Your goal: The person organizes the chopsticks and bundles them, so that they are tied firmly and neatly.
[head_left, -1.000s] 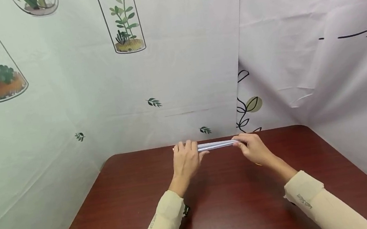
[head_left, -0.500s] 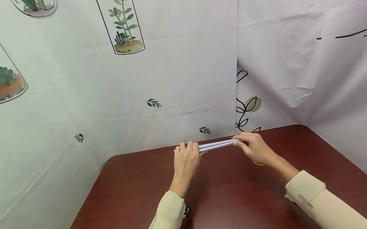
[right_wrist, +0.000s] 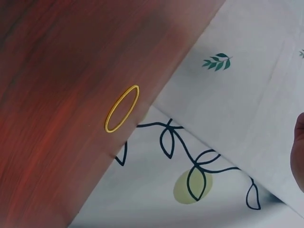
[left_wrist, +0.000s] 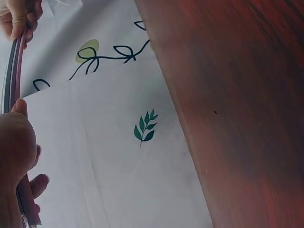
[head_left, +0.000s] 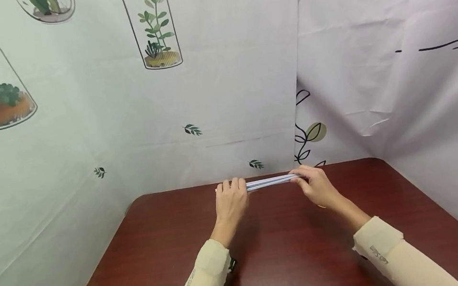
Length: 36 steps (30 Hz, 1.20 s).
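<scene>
A long, thin, layered strip (head_left: 268, 183) with pale blue and white edges is held level above the far side of the table. My left hand (head_left: 231, 203) grips its left part, fingers curled over it. At the other end my right hand (head_left: 316, 187) pinches it between thumb and fingers. The left wrist view shows the strip (left_wrist: 15, 78) with dark and reddish layers, running from the right hand (left_wrist: 19, 19) down through the left hand (left_wrist: 16, 147). Only a bit of the right hand (right_wrist: 298, 152) enters the right wrist view. Exactly what the strip is, I cannot tell.
A thin yellow loop (right_wrist: 122, 109) shows in the right wrist view; in the head view a yellow band (head_left: 322, 206) is at the right wrist. The dark red table (head_left: 288, 261) ends at a pale printed curtain (head_left: 224, 105) behind the hands.
My left thumb, which stuck out below the strip a second ago, is now tucked out of sight. Both hands keep their hold in nearly the same place.
</scene>
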Motion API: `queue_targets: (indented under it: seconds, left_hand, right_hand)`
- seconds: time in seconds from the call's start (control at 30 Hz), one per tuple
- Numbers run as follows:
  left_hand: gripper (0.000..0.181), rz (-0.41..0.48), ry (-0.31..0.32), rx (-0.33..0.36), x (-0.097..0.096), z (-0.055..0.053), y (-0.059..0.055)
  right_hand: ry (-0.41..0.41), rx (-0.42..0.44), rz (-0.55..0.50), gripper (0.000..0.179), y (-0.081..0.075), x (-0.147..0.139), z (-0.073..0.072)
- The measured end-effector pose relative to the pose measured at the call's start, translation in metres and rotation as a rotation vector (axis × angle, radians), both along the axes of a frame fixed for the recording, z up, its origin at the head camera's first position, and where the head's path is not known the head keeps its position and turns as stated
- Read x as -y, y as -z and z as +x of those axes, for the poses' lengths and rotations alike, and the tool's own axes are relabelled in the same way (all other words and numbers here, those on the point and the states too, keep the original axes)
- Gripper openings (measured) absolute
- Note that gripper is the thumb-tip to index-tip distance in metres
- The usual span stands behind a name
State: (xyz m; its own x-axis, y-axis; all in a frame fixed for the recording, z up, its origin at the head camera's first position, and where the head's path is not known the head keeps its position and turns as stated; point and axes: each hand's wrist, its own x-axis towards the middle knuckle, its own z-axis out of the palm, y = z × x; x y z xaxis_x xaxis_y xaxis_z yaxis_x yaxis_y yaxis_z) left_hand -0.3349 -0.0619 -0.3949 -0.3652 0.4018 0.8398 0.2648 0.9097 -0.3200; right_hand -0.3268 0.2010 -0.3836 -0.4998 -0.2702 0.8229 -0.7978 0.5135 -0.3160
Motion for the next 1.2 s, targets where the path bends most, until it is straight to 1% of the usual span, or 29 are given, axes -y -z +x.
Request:
queue_targets:
  seconds: [0.07, 0.1, 0.13, 0.2, 0.3, 0.37, 0.4, 0.5, 0.53, 0.63, 0.7, 0.8, 0.87, 0.9, 1.0, 1.07, 1.2]
  left_hand:
    - [0.03, 0.002, 0.002, 0.002, 0.001, 0.001, 0.001]
    - [0.027, -0.003, 0.003, 0.0, 0.001, 0.001, 0.001]
    - [0.022, -0.01, 0.007, -0.006, 0.001, 0.001, 0.001]
    - [0.016, -0.025, 0.015, -0.022, 0.002, 0.001, 0.001]
    - [0.02, -0.045, 0.025, -0.038, 0.0, 0.0, 0.001]
    - [0.023, -0.048, 0.025, -0.036, -0.001, 0.0, 0.002]
    - [0.023, -0.048, 0.025, -0.03, -0.002, 0.0, 0.002]
    - [0.023, -0.051, 0.019, -0.011, -0.003, 0.002, 0.002]
    - [0.023, -0.054, 0.015, -0.007, -0.003, 0.003, 0.002]
    - [0.026, -0.054, 0.016, -0.023, -0.004, 0.003, 0.002]
    - [0.027, -0.051, 0.025, -0.058, -0.006, 0.002, 0.001]
    - [0.028, -0.063, 0.034, -0.09, -0.007, 0.0, 0.0]
    - [0.027, -0.071, 0.046, -0.094, -0.008, 0.001, 0.0]
    - [0.027, -0.074, 0.048, -0.09, -0.009, 0.001, 0.001]
    - [0.026, -0.074, 0.045, -0.067, -0.008, 0.002, 0.002]
    - [0.027, -0.071, 0.032, -0.062, -0.008, 0.001, 0.002]
    - [0.033, -0.061, 0.004, -0.071, -0.008, 0.002, -0.001]
  right_hand:
    - [0.007, 0.017, 0.007, 0.014, -0.001, 0.001, 0.001]
    - [0.011, 0.045, 0.005, 0.014, -0.002, 0.0, 0.002]
    - [0.011, 0.086, -0.001, 0.013, -0.003, 0.0, 0.004]
    - [-0.005, 0.204, -0.026, 0.012, -0.005, -0.002, 0.006]
    - [-0.016, 0.384, -0.091, 0.014, -0.007, -0.006, 0.008]
    - [-0.016, 0.458, -0.127, 0.019, -0.009, -0.006, 0.007]
    - [-0.006, 0.475, -0.138, 0.021, -0.01, -0.006, 0.007]
    - [0.022, 0.494, -0.15, 0.023, -0.01, -0.005, 0.008]
    - [0.017, 0.497, -0.162, 0.023, -0.01, -0.005, 0.008]
    - [-0.019, 0.489, -0.203, 0.021, -0.009, -0.005, 0.007]
    - [-0.062, 0.495, -0.263, 0.019, -0.008, -0.005, 0.005]
    - [-0.09, 0.518, -0.347, 0.016, -0.005, -0.003, 0.003]
    - [-0.111, 0.536, -0.399, 0.015, -0.002, -0.001, 0.002]
    - [-0.118, 0.538, -0.409, 0.016, -0.001, 0.0, 0.002]
    - [-0.148, 0.517, -0.41, 0.016, 0.001, 0.001, 0.003]
    - [-0.158, 0.494, -0.396, 0.015, 0.002, 0.002, 0.004]
    - [-0.181, 0.428, -0.354, 0.026, 0.004, 0.002, 0.005]
